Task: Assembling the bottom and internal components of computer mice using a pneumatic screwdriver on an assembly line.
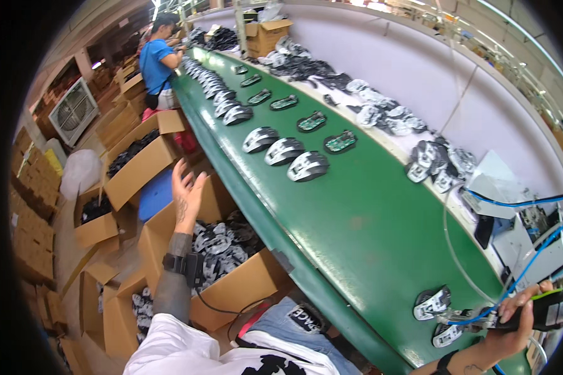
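Note:
My left hand [189,194] is raised above an open carton at the belt's near side, its fingers spread and nothing in it. In my right hand [513,328] is a black powered screwdriver [547,310] with a blue hose along it. Its metal tip points left, close to a black-and-white computer mouse shell [431,303] on the green belt. A second mouse shell [447,335] lies just below the tip; whether the tip touches either one I cannot tell. Further up the belt sit several mouse shells [308,166] and parts with green circuit boards [340,142].
An open carton [247,281] full of mouse shells stands against the belt [369,250]. Piles of wrapped parts [381,112] line the far ledge. White equipment [513,231] with blue hoses stands at the right. A co-worker in blue [156,62] stands at the far left end.

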{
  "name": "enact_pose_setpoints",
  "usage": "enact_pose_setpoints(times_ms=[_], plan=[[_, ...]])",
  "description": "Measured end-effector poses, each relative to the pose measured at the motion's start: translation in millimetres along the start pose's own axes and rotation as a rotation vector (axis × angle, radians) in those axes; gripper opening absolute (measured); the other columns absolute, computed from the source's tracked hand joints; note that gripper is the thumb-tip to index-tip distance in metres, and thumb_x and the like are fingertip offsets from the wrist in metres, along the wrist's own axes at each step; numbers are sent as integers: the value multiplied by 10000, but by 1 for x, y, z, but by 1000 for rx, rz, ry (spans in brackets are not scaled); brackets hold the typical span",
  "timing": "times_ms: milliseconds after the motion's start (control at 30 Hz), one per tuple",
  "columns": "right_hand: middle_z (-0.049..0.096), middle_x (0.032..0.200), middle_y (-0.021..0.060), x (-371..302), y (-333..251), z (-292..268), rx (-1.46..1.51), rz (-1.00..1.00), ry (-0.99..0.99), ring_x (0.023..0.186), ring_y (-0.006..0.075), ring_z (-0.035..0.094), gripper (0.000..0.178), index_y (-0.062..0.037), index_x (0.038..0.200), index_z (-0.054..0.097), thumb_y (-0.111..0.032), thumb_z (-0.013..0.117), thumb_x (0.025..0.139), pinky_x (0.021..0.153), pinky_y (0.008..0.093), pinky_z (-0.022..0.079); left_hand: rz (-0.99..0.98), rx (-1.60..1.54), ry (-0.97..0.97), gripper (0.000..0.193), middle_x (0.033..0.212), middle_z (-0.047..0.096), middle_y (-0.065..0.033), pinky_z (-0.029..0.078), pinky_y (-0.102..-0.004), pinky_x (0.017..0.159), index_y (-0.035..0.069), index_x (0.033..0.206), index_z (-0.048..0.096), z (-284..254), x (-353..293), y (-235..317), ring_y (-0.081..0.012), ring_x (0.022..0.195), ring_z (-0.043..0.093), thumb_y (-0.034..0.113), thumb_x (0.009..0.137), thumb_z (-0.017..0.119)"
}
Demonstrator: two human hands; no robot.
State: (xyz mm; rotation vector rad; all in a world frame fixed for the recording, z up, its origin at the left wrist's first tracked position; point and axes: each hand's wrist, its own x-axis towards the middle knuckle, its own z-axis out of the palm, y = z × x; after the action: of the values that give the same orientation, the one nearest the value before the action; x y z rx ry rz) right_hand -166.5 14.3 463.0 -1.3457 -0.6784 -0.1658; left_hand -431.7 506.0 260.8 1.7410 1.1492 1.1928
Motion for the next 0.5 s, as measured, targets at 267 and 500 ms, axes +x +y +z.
enact_pose_setpoints(times_ms=[267,500], plan=[[499,740,100,0,-14,17,88,30,143,422,109,436,414,8,1103,360,-57,559,745,417,223,393,873,638,-593,648,1113,519,-193,323,-455,983,30,1206,477,197,-9,38,-338,1083,476,482,762,618],[509,676,117,2,-20,9,132,28,229,408,127,459,426,8,1069,383,-24,602,706,396,233,418,680,433,-584,697,1054,477,-187,463,-410,803,24,1207,418,287,-10,103,-342,964,529,469,722,646]])
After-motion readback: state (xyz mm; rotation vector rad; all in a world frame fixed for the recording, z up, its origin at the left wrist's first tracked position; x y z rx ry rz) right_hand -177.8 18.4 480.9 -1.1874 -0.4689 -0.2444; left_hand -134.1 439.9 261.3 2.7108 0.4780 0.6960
